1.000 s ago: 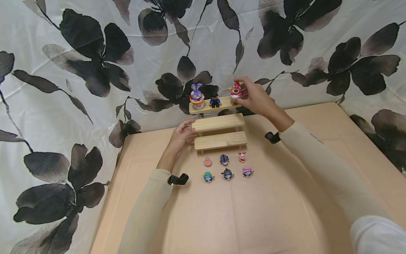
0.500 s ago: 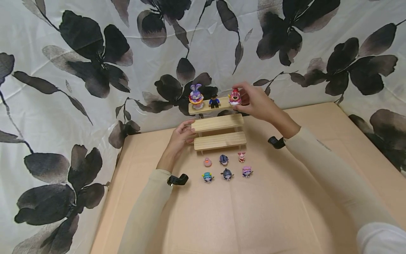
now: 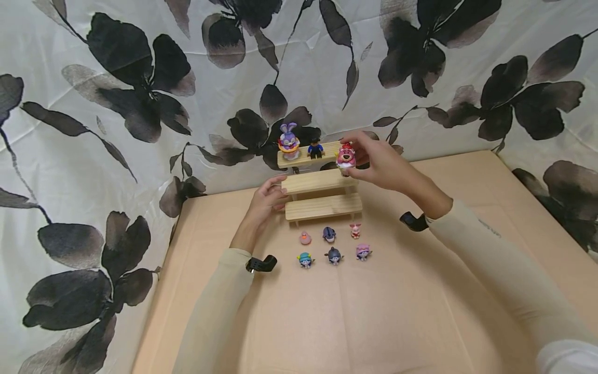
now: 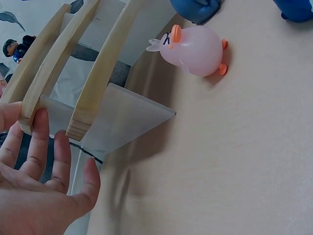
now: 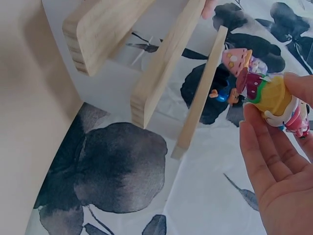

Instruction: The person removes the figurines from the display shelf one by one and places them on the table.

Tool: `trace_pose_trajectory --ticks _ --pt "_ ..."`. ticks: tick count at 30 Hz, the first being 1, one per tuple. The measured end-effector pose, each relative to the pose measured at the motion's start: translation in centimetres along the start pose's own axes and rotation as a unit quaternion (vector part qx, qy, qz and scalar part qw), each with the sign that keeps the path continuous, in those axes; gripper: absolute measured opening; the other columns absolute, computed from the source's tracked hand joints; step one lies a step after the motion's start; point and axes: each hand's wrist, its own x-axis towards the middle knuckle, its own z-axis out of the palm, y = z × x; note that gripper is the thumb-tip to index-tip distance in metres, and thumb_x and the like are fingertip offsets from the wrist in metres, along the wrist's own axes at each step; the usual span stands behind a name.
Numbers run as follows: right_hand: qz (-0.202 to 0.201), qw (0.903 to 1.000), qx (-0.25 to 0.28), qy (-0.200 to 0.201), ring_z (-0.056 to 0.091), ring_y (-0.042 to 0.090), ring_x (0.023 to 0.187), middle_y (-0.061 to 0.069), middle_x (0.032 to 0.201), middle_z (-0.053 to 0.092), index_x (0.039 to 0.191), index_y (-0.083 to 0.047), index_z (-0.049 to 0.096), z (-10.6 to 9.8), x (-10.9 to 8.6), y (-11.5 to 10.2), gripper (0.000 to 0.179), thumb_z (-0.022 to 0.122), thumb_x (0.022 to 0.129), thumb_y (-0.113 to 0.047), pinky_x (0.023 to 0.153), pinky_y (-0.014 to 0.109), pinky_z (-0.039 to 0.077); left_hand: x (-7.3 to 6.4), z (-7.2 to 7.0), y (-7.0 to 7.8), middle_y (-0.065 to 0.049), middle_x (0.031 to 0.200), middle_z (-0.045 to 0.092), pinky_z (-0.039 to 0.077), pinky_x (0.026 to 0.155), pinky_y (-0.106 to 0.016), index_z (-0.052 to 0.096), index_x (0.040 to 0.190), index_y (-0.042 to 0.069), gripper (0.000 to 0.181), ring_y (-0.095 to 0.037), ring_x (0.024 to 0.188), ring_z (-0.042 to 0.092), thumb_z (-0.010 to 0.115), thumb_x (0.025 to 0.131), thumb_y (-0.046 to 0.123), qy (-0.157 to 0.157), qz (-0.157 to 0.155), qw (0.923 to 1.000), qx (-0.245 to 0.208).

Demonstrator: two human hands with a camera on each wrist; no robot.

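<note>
A three-tier wooden display stand (image 3: 322, 182) stands against the backdrop. My left hand (image 3: 267, 201) holds its middle plank (image 4: 41, 73) at the left end, thumb against the wood and fingertips alongside. Between thumb and fingers, my right hand (image 3: 380, 160) grips a pink bear figurine (image 3: 346, 156) with a red top, off the planks, at the right end of the stand and in front of the top tier. On the top plank (image 3: 330, 151) a purple rabbit figurine (image 3: 289, 141) is at the left. A small blue-and-black figurine (image 3: 315, 149) is beside it.
Before the stand, two rows of small figurines lie on the table (image 3: 345, 322): a pink duck (image 3: 305, 238), a dark blue one (image 3: 329, 235), a small pink one (image 3: 355, 230), and three with hats, including a grey-hatted one (image 3: 334, 255). A floral cloth (image 3: 327, 78) hangs behind.
My right hand has brought the bear figurine down and toward me from above the top plank's right end. The left hand keeps its place on the stand.
</note>
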Motion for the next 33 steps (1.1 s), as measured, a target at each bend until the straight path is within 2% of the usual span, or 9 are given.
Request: trace_pose_trajectory --ticks 5,11,17,23,28,33 --pt "0.001 0.9999 0.012 -0.006 0.066 0.022 0.100 0.008 0.111 0.065 0.139 -0.009 0.048 0.3 -0.7 -0.3 0.062 0.081 0.087 -0.014 0.087 0.044 0.057 0.1 -0.1 0.1 -0.001 0.106 0.062 0.049 0.094 -0.047 0.058 0.139 0.022 0.041 -0.034 0.119 0.060 0.066 0.099 0.018 -0.003 -0.002 1.0000 -0.003" --pt "0.004 0.9991 0.039 -0.016 0.065 0.021 0.102 0.007 0.114 0.064 0.134 -0.008 0.049 0.5 -1.6 -0.4 0.059 0.081 0.085 -0.010 0.091 0.042 0.057 0.2 -0.1 0.1 0.000 0.105 0.063 0.046 0.101 -0.052 0.056 0.143 0.020 0.044 -0.040 0.124 0.057 0.066 0.099 0.018 -0.008 -0.005 0.9999 -0.006" --pt "0.002 0.9970 0.071 -0.031 0.066 0.020 0.103 0.006 0.113 0.063 0.130 -0.006 0.049 0.9 -2.7 -0.3 0.055 0.080 0.084 -0.008 0.090 0.039 0.057 0.1 -0.1 0.1 0.000 0.105 0.063 0.048 0.098 -0.050 0.058 0.141 0.021 0.042 -0.037 0.121 0.059 0.066 0.099 0.018 -0.006 -0.003 1.0000 -0.005" --pt "0.017 0.9954 0.075 -0.058 0.067 0.020 0.103 0.003 0.112 0.065 0.127 -0.010 0.052 1.3 -3.8 -0.4 0.052 0.081 0.085 -0.011 0.090 0.039 0.057 0.1 -0.1 0.0 -0.001 0.104 0.062 0.050 0.097 -0.050 0.060 0.138 0.023 0.040 -0.032 0.117 0.062 0.067 0.098 0.019 0.000 -0.004 1.0000 0.004" --pt "-0.003 0.9938 0.070 -0.086 0.069 0.022 0.103 0.003 0.111 0.065 0.122 -0.010 0.058 1.6 -4.8 -0.4 0.045 0.081 0.084 -0.009 0.089 0.041 0.058 0.2 -0.2 -0.1 0.000 0.105 0.062 0.049 0.097 -0.051 0.059 0.139 0.022 0.041 -0.033 0.119 0.060 0.067 0.099 0.020 -0.002 -0.003 1.0000 0.006" --pt "-0.018 0.9912 0.074 -0.109 0.066 0.016 0.103 0.000 0.110 0.063 0.120 -0.010 0.060 1.9 -5.7 -0.5 0.040 0.078 0.085 -0.006 0.088 0.035 0.058 0.3 -0.2 0.0 -0.001 0.105 0.060 0.047 0.101 -0.054 0.057 0.141 0.020 0.043 -0.039 0.125 0.056 0.067 0.099 0.019 -0.005 -0.007 1.0000 0.001"
